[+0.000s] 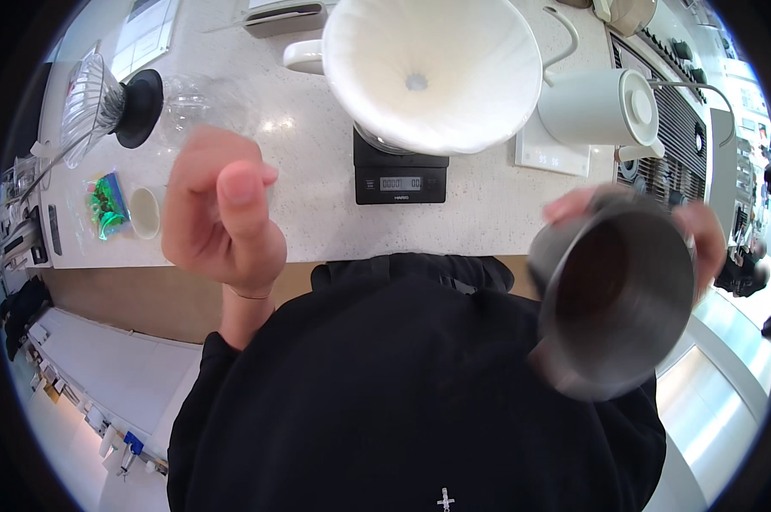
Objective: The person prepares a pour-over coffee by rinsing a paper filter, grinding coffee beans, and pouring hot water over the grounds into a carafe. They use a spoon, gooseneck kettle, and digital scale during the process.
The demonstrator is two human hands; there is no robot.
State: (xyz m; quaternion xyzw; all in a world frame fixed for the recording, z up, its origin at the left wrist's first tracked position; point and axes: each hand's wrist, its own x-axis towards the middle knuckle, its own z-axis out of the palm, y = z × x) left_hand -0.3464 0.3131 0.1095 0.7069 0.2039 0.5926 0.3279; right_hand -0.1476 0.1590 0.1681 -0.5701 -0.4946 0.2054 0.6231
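My right hand (pixel 705 246) grips a metal cup (pixel 648 320), tilted with its mouth towards me. Brown matter, apparently coffee grounds, lies inside; motion blurs the cup. On the left, my left hand (pixel 225 205) is raised above the counter edge, fingers curled in and thumb against them, with nothing visible in it. Between the hands and farther off stands a large white coffee dripper (pixel 488 77) with a side handle and a grey spot at its base. Beneath it sits a black Hario scale (pixel 401 173) with a lit display; what links them is mostly hidden.
At right, a white gooseneck kettle (pixel 590 105) rests on a white base (pixel 552 157), near a grated metal panel (pixel 670 128). At left are a clear ribbed dripper with black collar (pixel 139 109), a small cup (pixel 145 214) and a green packet (pixel 107 205). A grey holder (pixel 286 19) stands behind.
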